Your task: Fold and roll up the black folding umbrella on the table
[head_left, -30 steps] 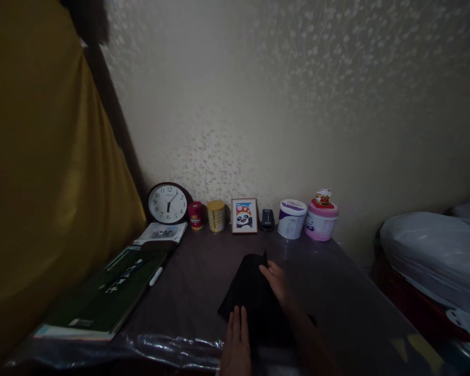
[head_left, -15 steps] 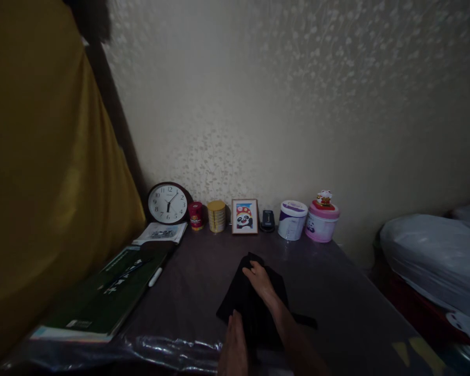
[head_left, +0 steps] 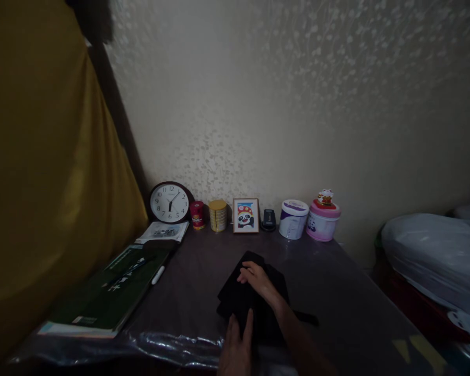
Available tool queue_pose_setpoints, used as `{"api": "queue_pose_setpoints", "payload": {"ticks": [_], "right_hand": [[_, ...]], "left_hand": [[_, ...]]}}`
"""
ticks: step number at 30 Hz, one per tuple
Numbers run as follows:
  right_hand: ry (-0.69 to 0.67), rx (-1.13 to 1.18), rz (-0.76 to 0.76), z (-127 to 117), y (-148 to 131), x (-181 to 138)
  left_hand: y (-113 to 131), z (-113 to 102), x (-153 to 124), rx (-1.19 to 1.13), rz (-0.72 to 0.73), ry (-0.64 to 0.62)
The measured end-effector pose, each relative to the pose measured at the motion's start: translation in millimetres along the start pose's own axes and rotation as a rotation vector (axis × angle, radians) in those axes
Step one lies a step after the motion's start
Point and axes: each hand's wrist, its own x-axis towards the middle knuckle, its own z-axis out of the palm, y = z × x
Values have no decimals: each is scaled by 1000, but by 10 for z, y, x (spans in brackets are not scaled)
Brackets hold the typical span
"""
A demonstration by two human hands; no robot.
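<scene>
A black cloth item point(head_left: 272, 313), folded over in layers, lies on the table in front of me. It is too dark to tell whether it is a garment or a bag. A narrow black strap point(head_left: 306, 318) sticks out from its right side. My left hand point(head_left: 237, 344) rests on its near edge, palm down, thumb spread away from the fingers. Farther up, my right hand point(head_left: 257, 278) lies across the upper part, fingers loosely stretched to the left and slightly apart.
On the left lie a green book point(head_left: 113, 292) and a white marker point(head_left: 157, 275). Along the wall stand a clock point(head_left: 169, 202), a red can point(head_left: 197, 215), a yellow tin point(head_left: 218, 215), a framed panda picture point(head_left: 246, 215) and two tubs point(head_left: 293, 220). Clear plastic point(head_left: 172, 347) covers the table's front edge.
My left hand has turned from edge-on to flatter, and its thumb has spread. My right hand has shifted slightly left and down. The cloth's left side now shows an extra folded layer.
</scene>
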Motion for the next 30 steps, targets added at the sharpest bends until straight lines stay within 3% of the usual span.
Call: {"api": "queue_pose_setpoints", "payload": {"ticks": [4, 7, 11, 16, 23, 27, 30], "right_hand": [[48, 54, -130, -119, -60, -240], [144, -75, -248, -164, -35, -501], [47, -324, -424, -126, 86, -703], [49, -559, -508, -129, 246, -410], [140, -776, -395, -263, 299, 226], [213, -857, -426, -210, 296, 253], [148, -816, -470, -104, 257, 64]], "left_hand": [[36, 23, 0, 18, -78, 29], [76, 71, -2, 47, -112, 78], [44, 148, 13, 41, -101, 72], [-17, 230, 44, 0, -117, 82], [-12, 217, 62, -72, -124, 88], [-31, 251, 76, -96, -128, 96], [-58, 306, 96, -94, -130, 107]]}}
